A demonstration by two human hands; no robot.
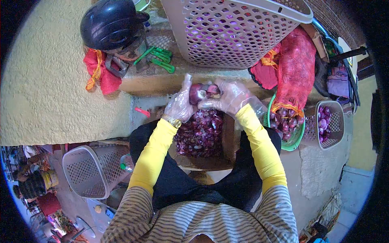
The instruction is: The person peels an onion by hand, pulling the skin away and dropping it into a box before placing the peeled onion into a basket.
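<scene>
Head view. Two hands in clear plastic gloves meet above an open box (229,139) of papery onion skins (198,135), set between the person's knees. The left hand (180,104) has its fingers closed on a red onion (197,94), which sits between the two hands. The right hand (234,97) is bent around a smaller purple-and-pale piece (213,90) just beside the onion; whether its fingers grip a tool as well cannot be told. To the right, a red mesh sack (298,67) opens over a green colander (299,139) — whole onions (286,125) lie at its mouth — and near it a small basket (310,130) contains purple onions (323,121). Beyond the hands stand a large perforated basket (178,36) and, farther left, a black helmet (108,24) near green-handled implements (162,56).
</scene>
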